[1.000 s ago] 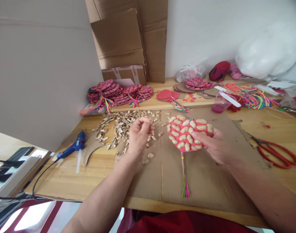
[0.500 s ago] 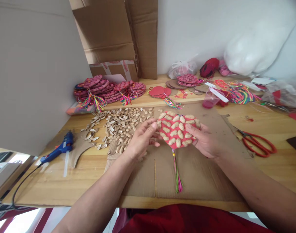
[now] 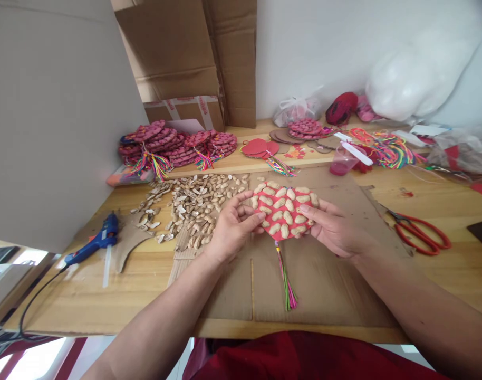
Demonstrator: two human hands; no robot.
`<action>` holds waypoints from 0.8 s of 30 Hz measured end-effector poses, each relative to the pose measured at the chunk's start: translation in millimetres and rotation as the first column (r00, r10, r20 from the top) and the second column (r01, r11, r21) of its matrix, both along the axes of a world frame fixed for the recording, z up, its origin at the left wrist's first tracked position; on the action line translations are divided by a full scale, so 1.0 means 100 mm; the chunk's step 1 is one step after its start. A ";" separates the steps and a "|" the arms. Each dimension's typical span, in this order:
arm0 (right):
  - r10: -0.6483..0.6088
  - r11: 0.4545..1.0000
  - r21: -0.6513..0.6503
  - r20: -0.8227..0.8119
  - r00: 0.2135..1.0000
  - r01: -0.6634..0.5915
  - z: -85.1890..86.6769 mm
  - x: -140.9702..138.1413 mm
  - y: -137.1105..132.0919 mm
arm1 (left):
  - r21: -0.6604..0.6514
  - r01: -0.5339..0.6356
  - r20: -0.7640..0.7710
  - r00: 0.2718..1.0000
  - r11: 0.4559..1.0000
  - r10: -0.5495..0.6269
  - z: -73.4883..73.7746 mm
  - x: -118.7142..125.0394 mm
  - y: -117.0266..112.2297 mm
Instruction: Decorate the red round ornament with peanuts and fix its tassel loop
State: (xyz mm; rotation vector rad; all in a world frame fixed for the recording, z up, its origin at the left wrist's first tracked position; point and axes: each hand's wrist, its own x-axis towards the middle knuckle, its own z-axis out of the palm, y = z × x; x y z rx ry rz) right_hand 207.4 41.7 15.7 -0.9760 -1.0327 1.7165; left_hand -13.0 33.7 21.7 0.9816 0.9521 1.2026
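Between my hands is a red card ornament (image 3: 282, 214) covered with rows of peanut shells, held up above the cardboard sheet (image 3: 324, 285). A tassel (image 3: 286, 282) of green, pink and other coloured cords hangs from its lower point. My left hand (image 3: 238, 224) grips the left edge, thumb in front and fingers behind. On the right edge, my right hand (image 3: 330, 227) pinches with the thumb on the front; its other fingers are partly hidden behind the card. Left of the ornament lies a heap of peanut shells (image 3: 197, 206).
A blue hot glue gun (image 3: 96, 243) with its cable lies at the left beside a cardboard scrap (image 3: 130, 240). Red-handled scissors (image 3: 421, 235) lie at the right. Along the back are stacked pink ornaments (image 3: 157, 145), red card discs (image 3: 260, 149), a plastic cup (image 3: 341, 161) and coloured cords (image 3: 395, 150).
The ornament has shifted slightly left in my hands. My left hand has closed onto its left edge, the thumb now over the front; my right hand keeps its hold.
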 end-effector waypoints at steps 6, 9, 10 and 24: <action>-0.014 1.000 0.009 -0.005 1.000 0.014 0.00 0.00 0.00 | 0.046 -0.002 -0.028 1.000 0.999 0.003 0.01 0.01 -0.01; -0.034 0.999 0.021 -0.002 0.999 0.034 0.00 0.01 0.00 | 0.075 0.007 -0.034 0.999 0.997 -0.005 0.01 0.01 -0.02; -0.038 0.999 0.025 -0.002 0.999 0.039 0.00 0.01 0.00 | 0.085 0.010 -0.031 0.999 0.996 -0.007 0.02 0.02 -0.02; -0.033 0.999 0.007 -0.003 0.999 0.033 0.01 0.01 0.00 | 0.095 0.009 0.011 1.000 0.995 -0.010 0.01 0.02 -0.01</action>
